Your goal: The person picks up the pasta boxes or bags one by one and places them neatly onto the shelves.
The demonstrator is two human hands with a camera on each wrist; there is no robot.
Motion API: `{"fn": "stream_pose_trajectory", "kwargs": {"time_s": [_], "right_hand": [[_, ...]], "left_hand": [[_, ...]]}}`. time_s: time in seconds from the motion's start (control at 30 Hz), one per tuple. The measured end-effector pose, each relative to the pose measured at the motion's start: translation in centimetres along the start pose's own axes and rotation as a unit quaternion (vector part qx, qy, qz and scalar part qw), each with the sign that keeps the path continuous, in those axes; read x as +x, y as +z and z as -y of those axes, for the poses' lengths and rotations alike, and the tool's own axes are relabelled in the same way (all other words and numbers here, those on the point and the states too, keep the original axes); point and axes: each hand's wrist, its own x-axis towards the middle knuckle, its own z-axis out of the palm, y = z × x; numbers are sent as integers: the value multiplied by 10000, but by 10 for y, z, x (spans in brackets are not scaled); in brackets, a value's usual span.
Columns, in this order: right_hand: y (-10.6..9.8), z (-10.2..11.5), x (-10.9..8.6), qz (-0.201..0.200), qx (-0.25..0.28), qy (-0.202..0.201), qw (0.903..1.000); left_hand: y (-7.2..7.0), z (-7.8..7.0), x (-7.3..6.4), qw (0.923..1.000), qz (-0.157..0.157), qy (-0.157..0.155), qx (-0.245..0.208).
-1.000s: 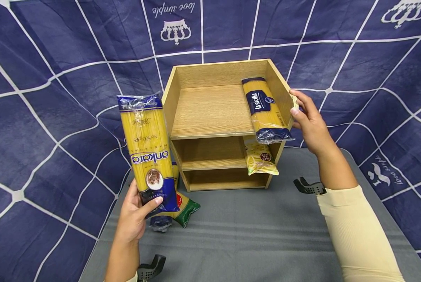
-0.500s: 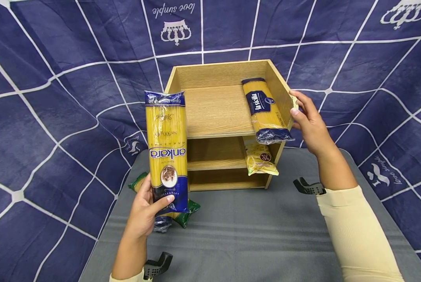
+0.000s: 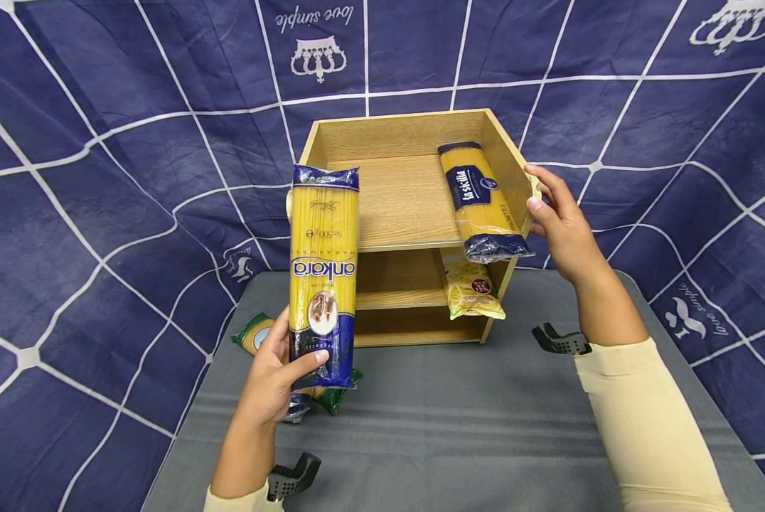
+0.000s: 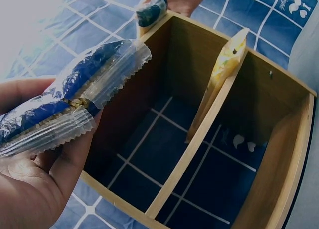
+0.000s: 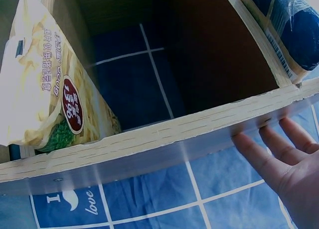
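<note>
"Change first: what's new nearest us?"

"Left hand (image 3: 274,380) has carried one ankara packet (image 3: 321,235) rightward, from beside the shelf (image 3: 404,206) to where it overlaps the shelf's left part in the head view. To my eye that lines the packet up better with the shelf, though it is held up, not resting there."

"And the fingers?"

"The left ones wrap the packet's lower end, thumb across its front. Those of the right hand (image 3: 564,227) lie nearly straight against the shelf's right side, where they have stayed."

"Counts, going outward?"

"On the tabletop (image 3: 434,419), one dark-ended packet (image 3: 298,409) and one or two green-ended packets (image 3: 334,400); overlap hides which. Farther on, one shelf with three levels: one yellow snack bag (image 3: 472,288) in the middle, one la sicilia packet (image 3: 478,185) on top, both at the right."
</note>
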Motion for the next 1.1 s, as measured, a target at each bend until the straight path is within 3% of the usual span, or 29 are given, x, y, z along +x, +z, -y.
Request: {"fn": "stream_pose_trajectory", "kwargs": {"time_s": [0.27,0.67,1.1], "right_hand": [[0,0,0,9,62,2,10000],[1,1,-1,6,-55,26,10000],[0,1,-1,-2,-23,23,10000]], "left_hand": [[2,-1,6,9992,294,-198,-180],[10,-10,16,9935,568,-287,-946],[17,-22,25,9922,621,-481,-973]]}}
